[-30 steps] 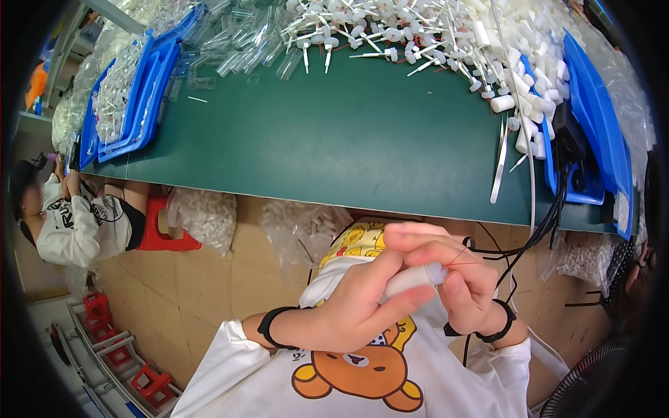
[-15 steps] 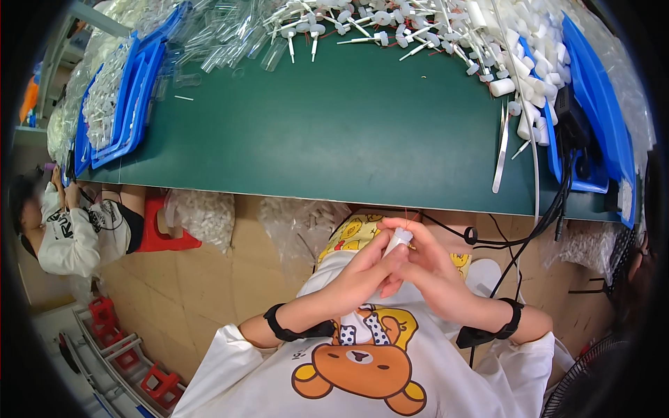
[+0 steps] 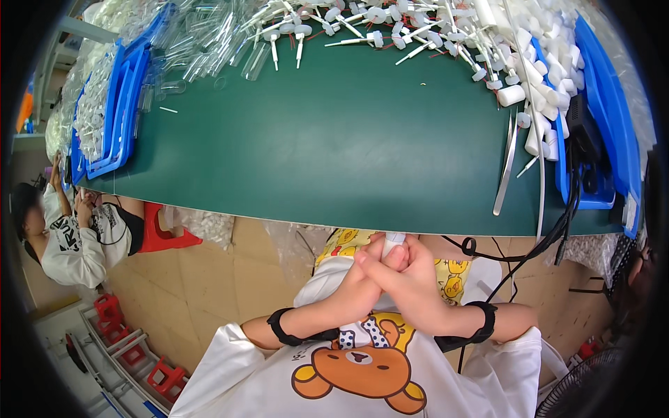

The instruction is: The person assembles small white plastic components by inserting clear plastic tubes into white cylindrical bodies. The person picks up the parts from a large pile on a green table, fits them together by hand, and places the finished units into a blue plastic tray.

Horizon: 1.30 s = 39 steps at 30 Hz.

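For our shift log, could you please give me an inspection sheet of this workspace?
Surface: green tabletop, parts heaped along its far side.
Thing in hand: white cylinder, mostly hidden by fingers.
Clutter: clear tubes, white-stemmed parts, loose white cylinders; blue trays at both sides; tweezers at right.
Hands: left hand and right hand closed together around the held cylinder.
Cables: black cables over the right front edge; pale cable across the right side.
Surroundings: seated co-worker and red stools at left; fan lower right.
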Available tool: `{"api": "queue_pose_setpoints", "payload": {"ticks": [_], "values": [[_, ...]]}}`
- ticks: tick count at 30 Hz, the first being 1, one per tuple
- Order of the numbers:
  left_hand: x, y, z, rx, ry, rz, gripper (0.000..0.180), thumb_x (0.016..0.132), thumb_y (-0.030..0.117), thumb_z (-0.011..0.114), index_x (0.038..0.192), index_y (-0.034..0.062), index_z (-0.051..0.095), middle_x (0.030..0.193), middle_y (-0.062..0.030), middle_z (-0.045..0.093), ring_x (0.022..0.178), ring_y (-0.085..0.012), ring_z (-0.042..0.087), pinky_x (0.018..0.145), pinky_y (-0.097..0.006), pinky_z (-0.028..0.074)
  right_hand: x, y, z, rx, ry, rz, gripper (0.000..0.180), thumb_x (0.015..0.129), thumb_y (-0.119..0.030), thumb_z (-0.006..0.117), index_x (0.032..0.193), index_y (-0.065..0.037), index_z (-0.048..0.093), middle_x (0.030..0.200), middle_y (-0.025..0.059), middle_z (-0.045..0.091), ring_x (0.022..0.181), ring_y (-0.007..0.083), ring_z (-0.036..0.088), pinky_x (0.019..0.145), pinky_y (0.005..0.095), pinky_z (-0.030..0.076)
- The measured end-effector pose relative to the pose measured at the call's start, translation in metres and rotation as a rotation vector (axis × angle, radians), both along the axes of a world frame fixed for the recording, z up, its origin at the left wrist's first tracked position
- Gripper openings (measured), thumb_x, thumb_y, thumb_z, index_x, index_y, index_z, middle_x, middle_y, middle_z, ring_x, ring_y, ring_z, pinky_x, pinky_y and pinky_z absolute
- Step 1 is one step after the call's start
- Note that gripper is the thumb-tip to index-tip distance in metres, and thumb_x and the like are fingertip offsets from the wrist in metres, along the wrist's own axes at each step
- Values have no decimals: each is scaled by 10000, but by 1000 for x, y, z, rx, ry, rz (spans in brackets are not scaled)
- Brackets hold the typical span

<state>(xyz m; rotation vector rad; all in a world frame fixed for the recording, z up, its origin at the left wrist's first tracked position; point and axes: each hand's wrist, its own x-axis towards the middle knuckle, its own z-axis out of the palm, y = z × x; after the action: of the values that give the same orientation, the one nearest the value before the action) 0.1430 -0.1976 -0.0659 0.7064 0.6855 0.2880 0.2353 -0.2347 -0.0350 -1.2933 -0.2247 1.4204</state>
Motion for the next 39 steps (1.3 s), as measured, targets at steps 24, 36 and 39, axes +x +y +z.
{"api": "queue_pose_setpoints", "payload": {"ticks": [24,36,39], "values": [[4,-11,-13,-147,-166,11,259,977,307,360,1084,77,416,955,-2,487,878,-63,466,760,-229,398,18,-9,12,-47,51,201,338,812,-201,653,1067,-37,505,924,12,563,816,54,526,670,219,427],[-27,3,-4,-205,-160,6,206,971,273,376,1027,82,425,880,14,457,877,-74,460,828,-271,403,-7,-21,-6,-80,66,167,371,830,-222,655,1091,-34,470,927,2,548,857,63,511,734,225,430],[-23,8,-1,-187,-141,-36,206,969,284,386,1000,87,440,853,25,450,849,-66,454,814,-262,402,-13,-18,-14,-16,-35,128,325,836,-219,645,1047,-24,494,912,2,546,845,59,506,735,217,426]]}}
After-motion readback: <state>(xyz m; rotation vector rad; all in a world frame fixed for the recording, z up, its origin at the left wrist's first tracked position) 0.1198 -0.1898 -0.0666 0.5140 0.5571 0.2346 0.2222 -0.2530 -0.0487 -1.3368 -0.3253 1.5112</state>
